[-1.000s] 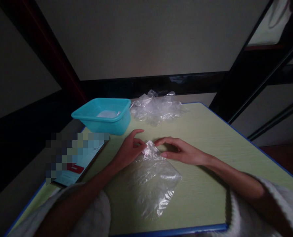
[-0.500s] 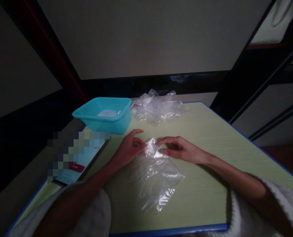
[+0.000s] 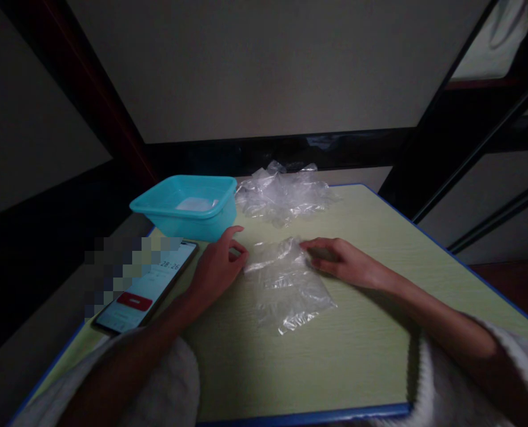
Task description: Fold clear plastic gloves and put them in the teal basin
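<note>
Curled fingers flank a crinkled, glossy, roughly rectangular plastic bag

Only one thing we can properly read here: the digits 28:26, in dark type on the lit screen of the slim, dark-edged rectangular smartphone, lying to the left of our bare left hand. Pixel blocks start right beside those digits, so we can't tell if more belong with them. Further down the screen, the red rounded on-screen button has some pale lettering, and faint marks sit around it, but they're too small for us to make out.
</note>
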The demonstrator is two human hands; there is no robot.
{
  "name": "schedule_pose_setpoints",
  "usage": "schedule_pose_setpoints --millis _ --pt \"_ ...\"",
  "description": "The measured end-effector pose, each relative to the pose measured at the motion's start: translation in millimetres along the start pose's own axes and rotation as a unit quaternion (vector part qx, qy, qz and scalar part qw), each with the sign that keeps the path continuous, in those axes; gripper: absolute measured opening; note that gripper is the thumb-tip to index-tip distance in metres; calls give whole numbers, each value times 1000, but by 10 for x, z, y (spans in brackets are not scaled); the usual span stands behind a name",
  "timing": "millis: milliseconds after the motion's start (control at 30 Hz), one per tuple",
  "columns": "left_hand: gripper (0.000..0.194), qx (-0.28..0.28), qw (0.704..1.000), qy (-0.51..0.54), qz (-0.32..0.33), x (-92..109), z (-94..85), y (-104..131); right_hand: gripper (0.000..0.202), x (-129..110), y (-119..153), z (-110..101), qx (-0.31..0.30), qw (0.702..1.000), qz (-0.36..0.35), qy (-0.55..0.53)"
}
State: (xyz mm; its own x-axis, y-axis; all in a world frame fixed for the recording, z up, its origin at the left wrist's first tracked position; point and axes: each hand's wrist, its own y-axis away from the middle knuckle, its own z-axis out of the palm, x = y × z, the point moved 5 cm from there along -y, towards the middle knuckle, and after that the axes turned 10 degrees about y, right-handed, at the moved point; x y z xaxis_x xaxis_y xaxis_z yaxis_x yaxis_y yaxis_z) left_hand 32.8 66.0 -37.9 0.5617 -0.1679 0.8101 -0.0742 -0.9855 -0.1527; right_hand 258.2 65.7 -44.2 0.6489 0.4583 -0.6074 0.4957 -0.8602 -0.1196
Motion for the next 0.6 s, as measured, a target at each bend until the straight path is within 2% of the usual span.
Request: schedule_pose_setpoints --millis 100,167,267,367,500,600 --pt "46 22 985 -158 57 67 -59 48 41 -59 52 -136 36 994 -16 102" --pt "45 8 979 -189 74 97 -62 93 39 -128 103 -218 43 985 -43 159" --pt "44 -29 984 -158 81 122 -38 172 30 -255 198 -227 -30 971 -128 199" --pt "41 -62 987 -107 99 140 10 245 22 -330 283 -203 -81 955 -180 222" --pt "39 -106 985 -62 124 140 98 302 15 -380 337 -152 -100 943 -207 240" --pt "38 -111 983 -57 134 135 125 316 12 -414 349 -140 -87 954 -199 205"
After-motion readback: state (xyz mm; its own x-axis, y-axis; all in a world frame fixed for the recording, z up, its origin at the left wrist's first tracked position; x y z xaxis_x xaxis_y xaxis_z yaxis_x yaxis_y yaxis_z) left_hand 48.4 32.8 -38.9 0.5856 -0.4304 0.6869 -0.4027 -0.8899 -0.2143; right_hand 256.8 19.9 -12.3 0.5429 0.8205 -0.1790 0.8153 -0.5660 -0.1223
